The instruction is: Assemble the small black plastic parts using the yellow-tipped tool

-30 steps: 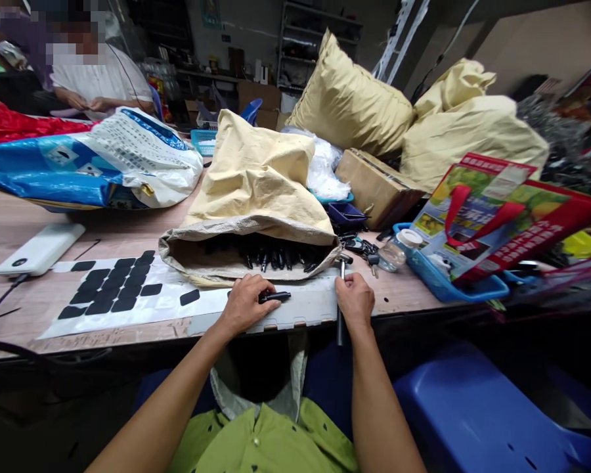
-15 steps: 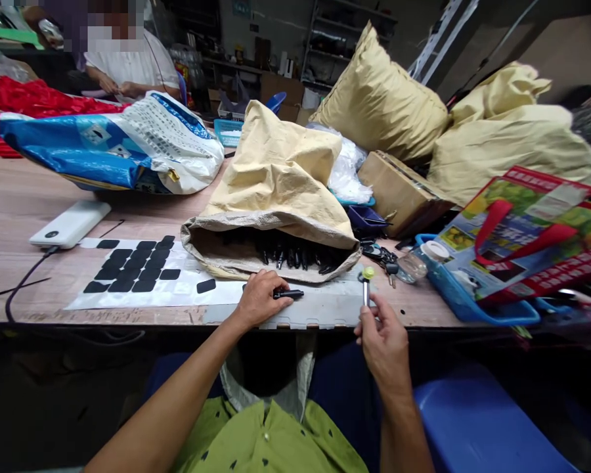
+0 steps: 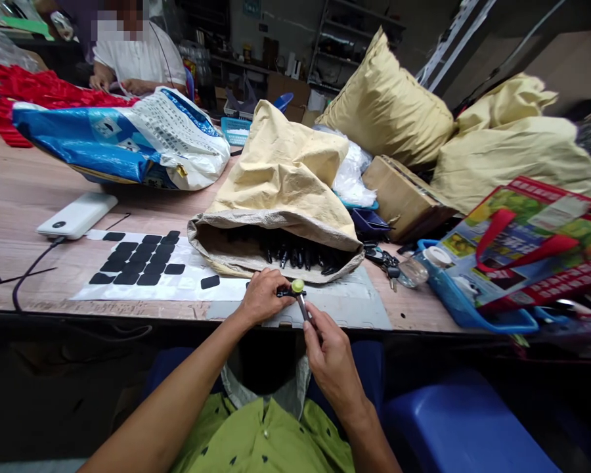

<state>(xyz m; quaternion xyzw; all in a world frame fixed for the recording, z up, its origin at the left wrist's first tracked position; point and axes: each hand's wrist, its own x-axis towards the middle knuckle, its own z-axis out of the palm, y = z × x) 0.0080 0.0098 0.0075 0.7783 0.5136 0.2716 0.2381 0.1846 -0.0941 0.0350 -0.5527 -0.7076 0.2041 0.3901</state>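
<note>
A green shirt (image 3: 266, 433) with dark specks is nearest, with a blue plastic seat (image 3: 463, 420) to the right. The right hand (image 3: 332, 348) holds a small hammer (image 3: 302, 305), its fingers closed round the handle. The hammer's yellow-green head is over a slim black piece (image 3: 284, 292); whether they touch I cannot tell. The left hand (image 3: 264, 295) lies at the table's (image 3: 418, 312) near edge, fingers narrowed on that black piece, just above a grey board (image 3: 347, 309).

Left of the board, a white sheet (image 3: 190, 289) carries rows of black rounded patches (image 3: 142, 256), with one set apart near the left hand. Beyond both hands a beige sack (image 3: 285, 171) lies with its mouth facing the person, and black pieces (image 3: 300, 256) show inside. Keys (image 3: 393, 276) and a clear jar (image 3: 414, 270) with a white lid are to its right, beside a blue basket (image 3: 456, 305) holding a colourful bag (image 3: 526, 256) with red handles. On the left is a white power bank (image 3: 77, 215) with a dark cable (image 3: 29, 270) plugged in.

Farther back come a blue-and-white bag (image 3: 123, 135), a brown box (image 3: 404, 197), a plump beige bundle (image 3: 389, 98) and red material (image 3: 54, 92). Across the table a person in a white top (image 3: 138, 62) sits with both hands low in front.
</note>
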